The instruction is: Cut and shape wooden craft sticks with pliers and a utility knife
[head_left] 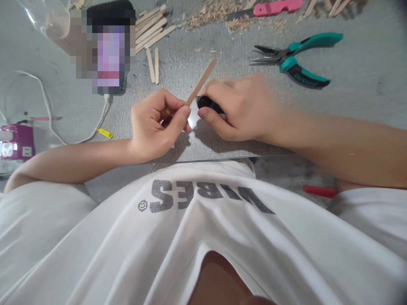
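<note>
A flat wooden craft stick (202,79) is pinched at its lower end between the thumb and fingers of my left hand (159,127). It slants up to the right, its rounded far end free. Close beside it, my right hand (238,108) is closed around a black utility knife (208,103). Only the knife's front end, with a small pointed metal tip near the stick, shows; the rest is hidden in my fist. Both hands are just above the table's near edge.
Teal-handled needle-nose pliers (288,57) lie at the right. Behind are wood shavings (210,15), a pink-handled blade (276,7) and several craft sticks (152,29). A phone (110,55) with a white cable (103,114) stands left, near a purple box (19,142).
</note>
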Motion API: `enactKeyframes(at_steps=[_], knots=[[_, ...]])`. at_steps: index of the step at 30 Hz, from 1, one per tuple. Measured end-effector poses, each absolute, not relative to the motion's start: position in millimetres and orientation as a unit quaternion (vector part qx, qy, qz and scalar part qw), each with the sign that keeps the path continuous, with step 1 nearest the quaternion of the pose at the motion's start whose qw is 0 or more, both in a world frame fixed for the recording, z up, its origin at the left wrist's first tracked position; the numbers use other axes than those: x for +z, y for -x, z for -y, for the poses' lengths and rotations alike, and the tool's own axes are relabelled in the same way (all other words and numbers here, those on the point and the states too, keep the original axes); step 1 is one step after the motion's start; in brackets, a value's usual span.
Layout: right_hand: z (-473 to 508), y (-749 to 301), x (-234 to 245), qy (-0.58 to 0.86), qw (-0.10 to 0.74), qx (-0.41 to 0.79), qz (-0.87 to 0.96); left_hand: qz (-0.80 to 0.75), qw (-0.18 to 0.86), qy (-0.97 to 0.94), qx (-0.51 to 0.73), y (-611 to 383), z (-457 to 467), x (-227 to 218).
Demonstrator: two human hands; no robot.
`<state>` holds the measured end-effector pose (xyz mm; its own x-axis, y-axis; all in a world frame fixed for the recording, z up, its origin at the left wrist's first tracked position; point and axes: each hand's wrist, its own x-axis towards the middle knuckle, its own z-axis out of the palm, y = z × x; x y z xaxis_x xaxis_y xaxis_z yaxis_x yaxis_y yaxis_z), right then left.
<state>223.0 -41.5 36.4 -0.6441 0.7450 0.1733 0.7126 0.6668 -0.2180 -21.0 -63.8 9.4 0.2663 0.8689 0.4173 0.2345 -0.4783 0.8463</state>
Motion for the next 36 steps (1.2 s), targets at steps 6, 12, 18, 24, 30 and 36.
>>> enactKeyframes(at_steps=[6, 12, 18, 24, 30, 36], knots=[[41.9, -221.3, 35.1, 0.396, 0.134, 0.071, 0.906, -0.398, 0.334, -0.709, 0.476, 16.7, 65.2, 12.7], [42.5, -217.7, 33.6, 0.374, 0.136, 0.09, 0.913, -0.371, 0.363, -0.707, 0.48, 15.9, 65.1, 11.1], [43.0, -217.2, 35.1, 0.376, 0.139, 0.079, 0.913, -0.38, 0.384, -0.697, 0.472, 15.5, 67.0, 11.1], [45.3, -217.2, 35.4, 0.399, 0.146, 0.04, 0.904, -0.373, 0.367, -0.698, 0.489, 13.5, 67.6, 11.9], [44.8, -219.5, 37.0, 0.407, 0.146, 0.027, 0.901, -0.404, 0.372, -0.697, 0.46, 16.2, 65.5, 8.1], [42.3, -219.9, 35.1, 0.409, 0.143, 0.047, 0.9, -0.392, 0.38, -0.7, 0.46, 17.4, 65.7, 13.5]])
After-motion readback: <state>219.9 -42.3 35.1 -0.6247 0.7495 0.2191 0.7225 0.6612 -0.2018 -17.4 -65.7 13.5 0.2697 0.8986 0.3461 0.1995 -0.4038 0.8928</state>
